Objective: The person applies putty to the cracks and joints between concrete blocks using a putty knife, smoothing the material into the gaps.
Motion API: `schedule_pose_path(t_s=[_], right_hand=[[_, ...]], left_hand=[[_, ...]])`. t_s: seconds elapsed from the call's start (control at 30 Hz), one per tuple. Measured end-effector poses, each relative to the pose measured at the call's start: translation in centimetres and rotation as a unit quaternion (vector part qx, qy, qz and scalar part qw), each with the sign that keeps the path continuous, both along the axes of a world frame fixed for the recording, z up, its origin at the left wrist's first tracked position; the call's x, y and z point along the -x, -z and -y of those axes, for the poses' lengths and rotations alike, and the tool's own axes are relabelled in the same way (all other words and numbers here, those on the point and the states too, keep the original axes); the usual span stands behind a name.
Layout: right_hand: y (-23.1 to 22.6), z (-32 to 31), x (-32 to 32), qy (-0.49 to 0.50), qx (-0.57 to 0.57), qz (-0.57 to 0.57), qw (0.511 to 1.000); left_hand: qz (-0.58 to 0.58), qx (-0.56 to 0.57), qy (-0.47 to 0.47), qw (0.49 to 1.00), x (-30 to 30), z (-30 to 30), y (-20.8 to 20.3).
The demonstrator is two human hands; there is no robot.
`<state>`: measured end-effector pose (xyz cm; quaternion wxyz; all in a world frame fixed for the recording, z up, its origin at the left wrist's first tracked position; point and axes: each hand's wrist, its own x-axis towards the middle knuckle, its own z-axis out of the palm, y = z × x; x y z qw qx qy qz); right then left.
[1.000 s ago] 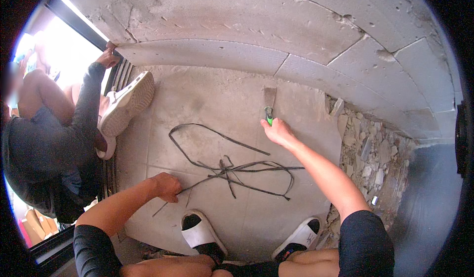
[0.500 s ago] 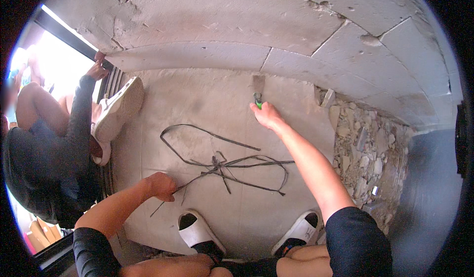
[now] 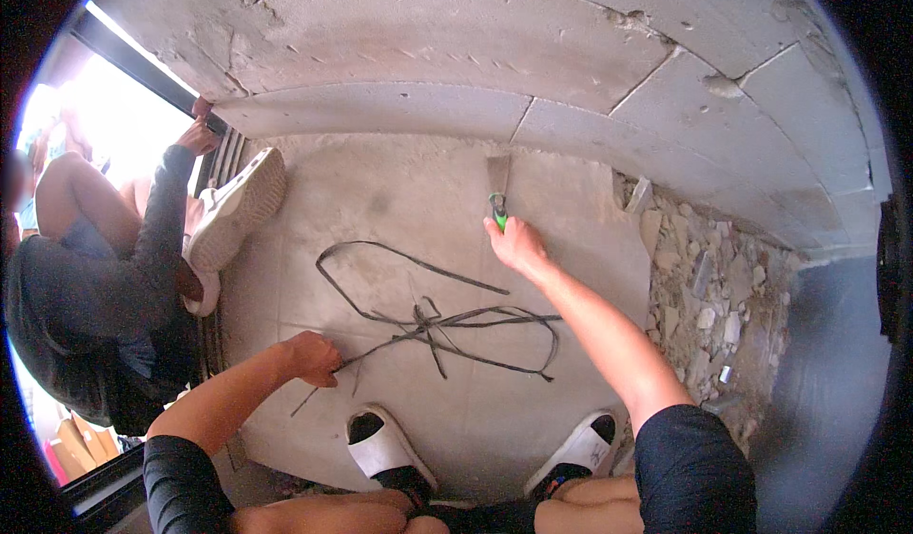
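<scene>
Scraper (image 3: pixel 498 192) is in the right hand (image 3: pixel 516 242), over the pale floor (image 3: pixel 380 192) and near the foot of the block wall (image 3: pixel 456 39); if its blade touches the floor, I cannot tell. Between this hand and the white sandals (image 3: pixel 382 448) of the person lies a black strap (image 3: pixel 425 323), in loose loops and tangled at the middle. One strand goes into the left hand (image 3: pixel 314 358), whose fingers are curled around it. At the left, a second person (image 3: pixel 95 296) in dark clothes has a light shoe (image 3: pixel 236 211) at the floor's edge. At the right, broken rubble (image 3: pixel 706 317) fills a strip, beside a grey-blue surface (image 3: pixel 823 344).

As for its look, the scraper has a flat, dull blade directed to the wall, and a green and black handle. The right fingers are wrapped around this handle, covering its lower part.
</scene>
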<state>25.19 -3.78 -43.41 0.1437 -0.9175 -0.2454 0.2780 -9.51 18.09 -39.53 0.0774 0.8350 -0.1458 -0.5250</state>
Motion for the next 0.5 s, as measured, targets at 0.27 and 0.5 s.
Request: schedule_pose_path(t_s=[0.27,0.5], right_hand=[[-1.2,-2.6,-1.0,0.028,0.028,-0.051,0.998],[-0.8,-3.4,-1.5,0.05,-0.007,-0.085,0.995]], left_hand=[[-0.005,0.013,-0.018,1.0,0.2,-0.1,0.0],[-0.016,0.004,-0.025,1.0,-0.6,-0.2,-0.1]])
